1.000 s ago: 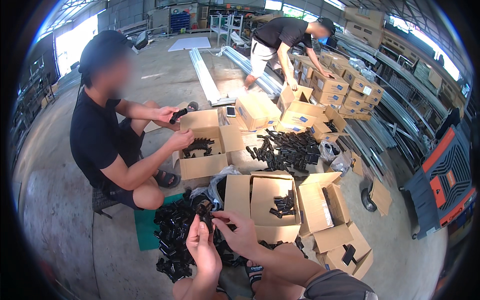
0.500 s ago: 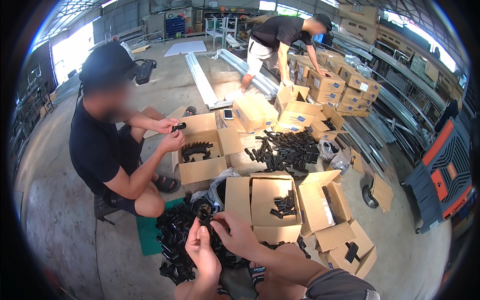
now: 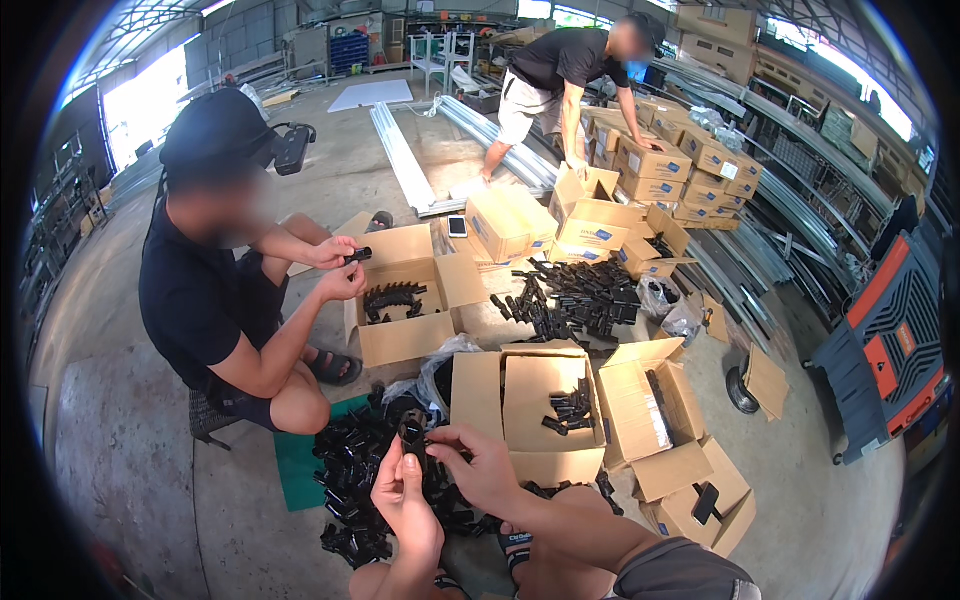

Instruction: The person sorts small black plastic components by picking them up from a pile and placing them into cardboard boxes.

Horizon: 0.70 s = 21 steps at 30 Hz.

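Note:
A black tubular fitting [image 3: 412, 432] stands upright in my left hand [image 3: 404, 492], its round open end facing up and the thumb pressed along its side. My right hand [image 3: 478, 468] meets it from the right, thumb and forefinger pinched together at its edge. Whatever small thing those fingertips hold is too small to make out. Beneath my hands lies a heap of black fittings [image 3: 350, 475], partly on a green mat [image 3: 295, 470]. Just beyond my right hand, an open cardboard box [image 3: 540, 375] holds several black fittings at one side.
At left, a seated co-worker [image 3: 215, 280] handles a black fitting beside a partly filled box [image 3: 400, 345]. Another pile of fittings [image 3: 575, 300] lies farther ahead. A second co-worker [image 3: 560, 75] bends over stacked cartons [image 3: 650, 165]. More open boxes [image 3: 650, 410] stand to my right.
The fitting has shifted slightly right and turned a little in my left hand. My right fingers have moved slightly along its side.

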Available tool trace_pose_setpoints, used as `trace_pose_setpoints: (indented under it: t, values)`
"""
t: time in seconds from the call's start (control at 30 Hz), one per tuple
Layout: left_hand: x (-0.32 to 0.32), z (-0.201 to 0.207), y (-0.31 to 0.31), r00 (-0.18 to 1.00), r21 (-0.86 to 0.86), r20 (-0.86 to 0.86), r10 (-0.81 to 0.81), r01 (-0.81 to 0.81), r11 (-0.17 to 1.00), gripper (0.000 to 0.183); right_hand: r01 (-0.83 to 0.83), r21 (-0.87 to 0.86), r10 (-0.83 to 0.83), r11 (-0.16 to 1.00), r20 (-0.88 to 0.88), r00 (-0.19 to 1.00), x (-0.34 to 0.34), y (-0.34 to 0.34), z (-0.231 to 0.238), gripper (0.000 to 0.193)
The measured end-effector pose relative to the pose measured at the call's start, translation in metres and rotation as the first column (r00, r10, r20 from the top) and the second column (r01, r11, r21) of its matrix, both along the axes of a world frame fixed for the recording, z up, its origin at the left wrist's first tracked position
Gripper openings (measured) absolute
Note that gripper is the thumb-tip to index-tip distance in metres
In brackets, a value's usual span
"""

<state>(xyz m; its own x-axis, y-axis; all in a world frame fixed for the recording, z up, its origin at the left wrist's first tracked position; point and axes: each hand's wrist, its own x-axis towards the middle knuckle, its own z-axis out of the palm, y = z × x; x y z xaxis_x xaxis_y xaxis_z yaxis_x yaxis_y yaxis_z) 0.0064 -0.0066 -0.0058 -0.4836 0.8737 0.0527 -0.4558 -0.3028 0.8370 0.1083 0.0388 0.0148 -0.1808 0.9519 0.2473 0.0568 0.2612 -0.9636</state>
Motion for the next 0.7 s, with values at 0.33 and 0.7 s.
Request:
trace_pose_setpoints:
  t: [0.33, 0.7]
  values:
    - [0.004, -0.001, 0.005, 0.999, -0.013, 0.022, 0.028, -0.027, 1.0, 0.04, 0.041, -0.021, -0.039, 0.999, 0.059, 0.997, 0.003, 0.003, 0.002, 0.019]
    - [-0.003, 0.005, -0.007, 1.0, -0.053, -0.017, 0.016, -0.017, 0.998, 0.037, 0.01, 0.216, -0.073, 0.976, 0.286, 0.956, -0.008, -0.007, -0.001, 0.015]
